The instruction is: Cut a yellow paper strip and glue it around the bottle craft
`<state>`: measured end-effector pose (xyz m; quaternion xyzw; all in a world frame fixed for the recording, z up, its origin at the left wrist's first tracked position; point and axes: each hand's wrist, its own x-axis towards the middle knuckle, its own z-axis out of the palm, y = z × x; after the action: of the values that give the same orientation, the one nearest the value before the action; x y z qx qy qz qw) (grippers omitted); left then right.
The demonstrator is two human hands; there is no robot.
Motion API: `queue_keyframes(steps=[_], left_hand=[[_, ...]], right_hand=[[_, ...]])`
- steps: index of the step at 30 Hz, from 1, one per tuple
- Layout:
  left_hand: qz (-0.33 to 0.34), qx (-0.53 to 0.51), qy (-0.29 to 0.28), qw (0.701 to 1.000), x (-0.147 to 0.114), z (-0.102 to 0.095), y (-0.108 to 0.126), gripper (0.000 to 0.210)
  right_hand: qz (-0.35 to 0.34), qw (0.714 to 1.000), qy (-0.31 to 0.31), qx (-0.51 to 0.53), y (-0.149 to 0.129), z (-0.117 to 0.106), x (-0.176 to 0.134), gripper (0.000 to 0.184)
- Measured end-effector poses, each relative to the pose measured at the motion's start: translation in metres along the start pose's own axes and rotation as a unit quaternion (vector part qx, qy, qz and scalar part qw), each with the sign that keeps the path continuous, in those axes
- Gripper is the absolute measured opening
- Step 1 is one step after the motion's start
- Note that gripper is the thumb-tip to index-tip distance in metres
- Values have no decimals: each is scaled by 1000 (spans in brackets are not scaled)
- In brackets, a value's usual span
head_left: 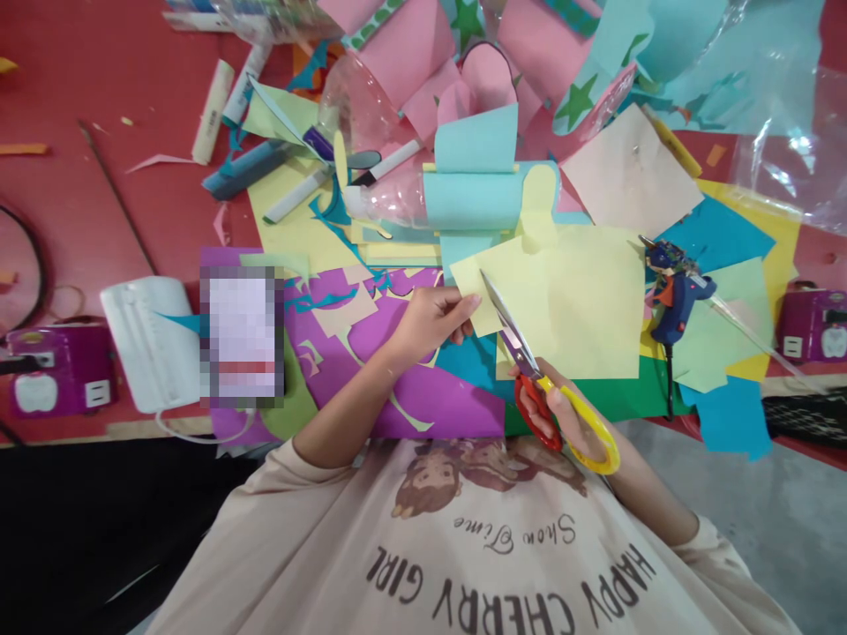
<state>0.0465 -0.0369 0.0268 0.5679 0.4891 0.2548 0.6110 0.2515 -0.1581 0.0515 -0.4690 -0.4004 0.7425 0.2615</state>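
Note:
My left hand (433, 324) pinches the lower left edge of a small pale yellow sheet of paper (473, 269) between thumb and fingers. My right hand (565, 413) grips scissors (524, 354) with one red and one yellow handle loop. The blades point up and left, with the tip over the small sheet. Whether the blades are cutting into it I cannot tell. Beneath and to the right lies a larger pale yellow sheet (595, 304). Just beyond sits a clear plastic bottle (397, 201) on its side, wrapped in light blue paper (471, 201).
A blue glue gun (685, 304) lies at right with its cord hanging down. Purple paper (456, 401) and scraps spread under my left arm. Markers (213, 113) lie at upper left. A white device (151, 339) and a blurred phone (242, 335) are at left. Pink paper shapes (410, 53) stand at the back.

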Motion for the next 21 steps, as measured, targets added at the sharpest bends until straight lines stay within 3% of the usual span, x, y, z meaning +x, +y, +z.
queue_keyframes(steps=[21], left_hand=[[-30, -58, -3, 998, 2, 0, -1, 47]], right_hand=[[24, 999, 35, 6, 0, 6, 3, 53]])
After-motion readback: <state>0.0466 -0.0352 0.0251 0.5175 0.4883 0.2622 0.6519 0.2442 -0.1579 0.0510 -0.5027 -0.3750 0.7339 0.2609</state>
